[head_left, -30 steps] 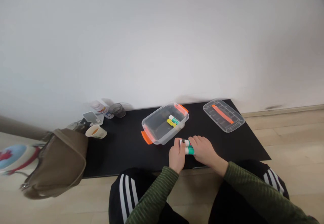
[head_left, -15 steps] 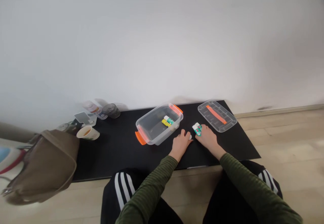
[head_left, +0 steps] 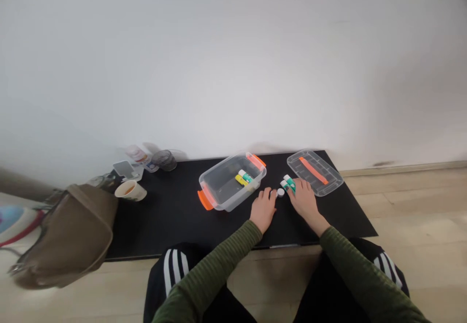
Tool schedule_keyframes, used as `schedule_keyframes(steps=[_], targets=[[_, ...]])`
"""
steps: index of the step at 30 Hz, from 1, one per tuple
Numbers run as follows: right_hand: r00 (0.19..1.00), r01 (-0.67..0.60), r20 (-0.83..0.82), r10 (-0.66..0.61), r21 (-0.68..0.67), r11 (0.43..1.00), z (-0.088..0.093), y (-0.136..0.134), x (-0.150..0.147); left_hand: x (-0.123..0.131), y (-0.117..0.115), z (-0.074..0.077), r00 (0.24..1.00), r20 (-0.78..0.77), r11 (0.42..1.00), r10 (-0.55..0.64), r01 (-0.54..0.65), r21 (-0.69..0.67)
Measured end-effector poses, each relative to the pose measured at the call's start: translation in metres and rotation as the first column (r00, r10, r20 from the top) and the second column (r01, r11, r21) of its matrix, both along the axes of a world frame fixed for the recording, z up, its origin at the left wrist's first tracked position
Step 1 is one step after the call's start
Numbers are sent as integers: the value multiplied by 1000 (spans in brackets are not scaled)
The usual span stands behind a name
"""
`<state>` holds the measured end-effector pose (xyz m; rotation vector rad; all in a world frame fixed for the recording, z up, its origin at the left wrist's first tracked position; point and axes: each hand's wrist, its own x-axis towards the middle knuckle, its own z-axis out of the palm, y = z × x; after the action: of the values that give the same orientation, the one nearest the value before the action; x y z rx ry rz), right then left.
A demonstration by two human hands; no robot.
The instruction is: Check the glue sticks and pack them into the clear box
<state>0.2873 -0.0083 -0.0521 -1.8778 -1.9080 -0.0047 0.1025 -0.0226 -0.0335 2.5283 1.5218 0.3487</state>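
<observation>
My right hand is closed around two green-and-white glue sticks, their white ends pointing toward the box. My left hand rests low over the black table with its fingers apart. Just beyond its fingertips sits a small round white piece, perhaps a cap; whether the fingers touch it is unclear. Left of the hands stands a clear plastic box with orange latches. Inside it lie a yellow stick and a green-and-white glue stick.
A clear lid with an orange handle lies at the table's right end. Leftward on the black table are a paper cup of drink, a dark glass and a bottle. A brown bag overlaps the left edge.
The glue sticks in my right hand have turned slightly. My left hand has drawn a little down, its fingers loosened, and the white piece beside it shows more fully. The view has shifted slightly.
</observation>
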Motion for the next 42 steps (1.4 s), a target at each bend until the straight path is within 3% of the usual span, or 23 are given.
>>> schedule_keyframes(steps=[4,7,10,12,14,17,22,26,29,32,33,35,37,38,39,40,42], targets=[[968,-185,-133,215,212,960,38,-4,-23,-33,-44,17,987,-7,984,-163,162,-75],[940,-291,-105,324,247,925,81,6,-63,-53,-59,25,984,61,975,-167,174,-135],[897,-439,44,439,0,898,115,37,-118,-60,-56,31,984,153,989,-89,106,-106],[894,-348,144,424,-374,860,125,64,-153,-61,-52,34,977,206,993,-59,78,-86],[899,-265,166,405,-531,805,123,89,-179,-61,-48,36,973,225,994,-42,65,-93],[902,-178,196,385,-644,744,107,113,-198,-65,-45,37,982,190,991,-4,29,-132],[881,-165,184,436,-744,647,80,122,-196,-77,-39,45,979,200,994,43,-21,-110],[859,-202,156,488,-773,602,79,124,-196,-82,-35,51,950,298,992,92,-63,-108],[848,-257,144,511,-731,632,93,123,-199,-83,-33,52,929,339,982,150,-100,-160],[852,-333,143,504,-595,731,116,108,-191,-82,-29,52,829,493,954,263,-147,-262],[861,-363,138,490,-508,781,124,99,-184,-81,-28,52,748,583,934,317,-139,-329],[885,-405,115,451,-288,868,136,73,-165,-80,-25,53,509,741,876,437,-53,-480],[901,-407,88,424,-164,899,138,40,-141,-79,-24,54,282,794,819,538,51,-572],[900,-409,85,428,-176,895,135,23,-129,-77,-24,55,222,797,806,562,71,-588],[900,-404,83,427,-204,892,129,6,-118,-75,-25,54,216,799,808,560,67,-585],[900,-396,81,428,-253,883,121,-9,-109,-72,-27,53,266,802,824,535,41,-564],[904,-371,83,419,-335,866,100,-32,-94,-65,-32,49,480,758,874,441,-36,-485]])
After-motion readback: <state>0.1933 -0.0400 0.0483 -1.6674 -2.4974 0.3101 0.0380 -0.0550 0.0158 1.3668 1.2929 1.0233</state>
